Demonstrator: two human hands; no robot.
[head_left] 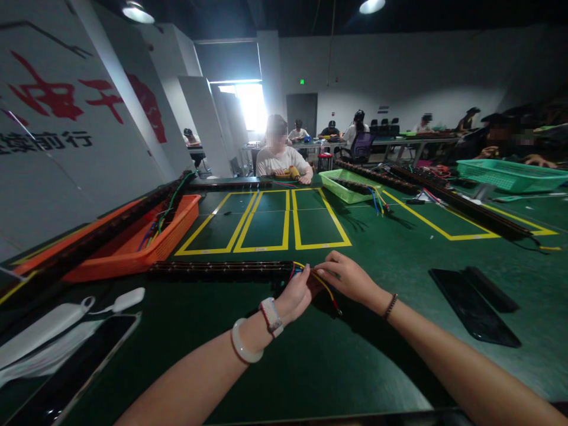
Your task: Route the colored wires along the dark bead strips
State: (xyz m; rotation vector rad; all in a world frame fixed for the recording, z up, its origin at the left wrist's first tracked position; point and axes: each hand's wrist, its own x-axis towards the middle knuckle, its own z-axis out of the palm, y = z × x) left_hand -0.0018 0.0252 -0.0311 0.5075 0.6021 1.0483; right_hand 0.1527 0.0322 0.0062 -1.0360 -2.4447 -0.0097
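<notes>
A long black cable chain [222, 268] lies across the green table in front of me, with coloured wires coming out of its right end. My left hand [298, 294] is closed round these wires just beyond the chain's end. Close beside it, my right hand [348, 278] has its thumb and fingers pinched together at the wires. A yellow wire [327, 285] runs out below my fingers to a dark tip with a metal end. Blue and red strands also show near the chain's end. My fingers hide the middle of the bundle.
An orange basket [177, 239] holding chains and wires stands at left, a green basket [339, 192] farther back. White items and a phone [93, 355] lie front left. Dark flat objects [474, 307] lie at right. Across the table sits a person [284, 160].
</notes>
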